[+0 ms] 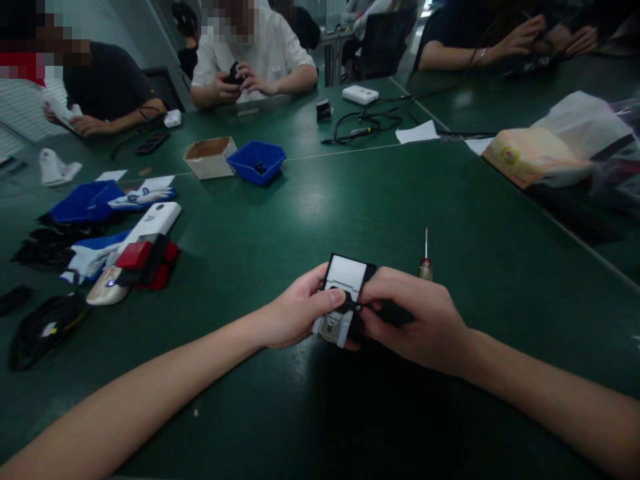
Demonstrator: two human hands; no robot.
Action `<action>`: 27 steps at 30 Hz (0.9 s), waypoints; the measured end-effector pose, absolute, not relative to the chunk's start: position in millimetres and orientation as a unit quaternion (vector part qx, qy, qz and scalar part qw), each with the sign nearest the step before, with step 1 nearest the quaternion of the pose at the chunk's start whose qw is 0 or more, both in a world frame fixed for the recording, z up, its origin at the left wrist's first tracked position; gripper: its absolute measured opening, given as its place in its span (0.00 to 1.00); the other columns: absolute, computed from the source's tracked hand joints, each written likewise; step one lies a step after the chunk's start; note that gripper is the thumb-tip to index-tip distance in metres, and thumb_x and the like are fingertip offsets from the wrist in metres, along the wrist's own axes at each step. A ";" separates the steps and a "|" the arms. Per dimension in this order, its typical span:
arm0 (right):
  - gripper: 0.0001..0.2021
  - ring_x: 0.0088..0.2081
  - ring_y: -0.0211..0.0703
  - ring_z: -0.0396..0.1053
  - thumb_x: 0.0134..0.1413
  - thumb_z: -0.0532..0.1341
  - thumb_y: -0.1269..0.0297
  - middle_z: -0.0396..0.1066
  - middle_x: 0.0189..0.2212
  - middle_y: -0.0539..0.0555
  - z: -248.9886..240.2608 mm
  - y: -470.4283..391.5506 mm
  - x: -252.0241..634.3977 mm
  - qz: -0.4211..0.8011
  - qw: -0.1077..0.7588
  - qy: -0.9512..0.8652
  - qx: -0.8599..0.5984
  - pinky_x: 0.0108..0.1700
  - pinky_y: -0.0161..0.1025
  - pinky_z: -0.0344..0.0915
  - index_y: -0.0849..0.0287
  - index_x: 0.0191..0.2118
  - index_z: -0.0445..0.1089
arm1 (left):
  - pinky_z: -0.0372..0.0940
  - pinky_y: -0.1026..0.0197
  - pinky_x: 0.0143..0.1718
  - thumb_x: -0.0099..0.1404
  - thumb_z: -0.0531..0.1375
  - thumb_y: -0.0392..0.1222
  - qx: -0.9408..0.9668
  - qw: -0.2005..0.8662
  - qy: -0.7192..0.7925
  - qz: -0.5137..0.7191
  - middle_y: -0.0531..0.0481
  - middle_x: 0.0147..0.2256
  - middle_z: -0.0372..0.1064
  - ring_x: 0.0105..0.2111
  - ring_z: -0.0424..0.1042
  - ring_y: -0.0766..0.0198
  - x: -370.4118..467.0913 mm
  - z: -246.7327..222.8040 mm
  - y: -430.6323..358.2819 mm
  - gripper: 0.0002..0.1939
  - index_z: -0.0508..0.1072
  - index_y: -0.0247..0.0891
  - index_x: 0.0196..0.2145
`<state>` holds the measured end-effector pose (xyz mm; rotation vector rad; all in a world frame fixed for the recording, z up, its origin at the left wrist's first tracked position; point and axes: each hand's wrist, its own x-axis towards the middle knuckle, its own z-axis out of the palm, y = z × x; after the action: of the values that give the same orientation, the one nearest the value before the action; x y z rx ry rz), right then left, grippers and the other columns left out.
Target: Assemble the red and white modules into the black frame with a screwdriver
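Blue plastic tray (250,172) at eleven o'clock; at centre, your left hand (303,299) grips the flat silver-and-black device (347,269), likely steadying it for your right hand (420,320), pinching its three-o'clock edge; a red-handled screwdriver (426,265) lies at one, seemingly handy.

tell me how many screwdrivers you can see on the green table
1: the screwdriver lies just beyond the right hand, its shaft pointing away from the wearer. The hand hides part of its handle; others could be hidden from view.
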<state>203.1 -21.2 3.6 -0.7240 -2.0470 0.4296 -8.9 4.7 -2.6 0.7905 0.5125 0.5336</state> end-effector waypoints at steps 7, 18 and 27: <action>0.07 0.34 0.40 0.75 0.65 0.62 0.70 0.75 0.35 0.52 1.0 -22.0 204.5 0.190 0.437 -0.830 -0.289 0.36 0.37 0.73 0.57 0.47 0.67 | 0.78 0.58 0.33 0.59 0.74 0.52 0.372 0.837 0.278 0.289 0.48 0.39 0.74 0.34 0.77 0.61 -7.2 2.7 3.2 0.29 0.66 0.39 0.50; 0.04 0.34 0.39 0.75 0.67 0.60 0.72 0.76 0.34 0.53 3.4 -22.3 204.8 0.161 0.445 -0.832 -0.288 0.35 0.35 0.71 0.58 0.45 0.69 | 0.79 0.58 0.34 0.53 0.78 0.50 0.384 0.817 0.303 0.306 0.49 0.43 0.72 0.36 0.77 0.62 -3.8 5.3 -0.3 0.34 0.67 0.41 0.51; 0.08 0.34 0.45 0.76 0.71 0.55 0.65 0.78 0.34 0.58 9.8 -17.9 213.8 0.032 0.333 -0.889 -0.313 0.34 0.40 0.72 0.60 0.46 0.70 | 0.78 0.58 0.35 0.58 0.74 0.47 0.484 0.733 0.324 0.352 0.47 0.45 0.72 0.37 0.77 0.59 -5.8 2.9 -0.7 0.30 0.66 0.41 0.52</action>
<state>213.8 -17.9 9.8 -0.8163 -2.3218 0.0844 -5.8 -0.7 2.9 1.0639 0.7125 0.7746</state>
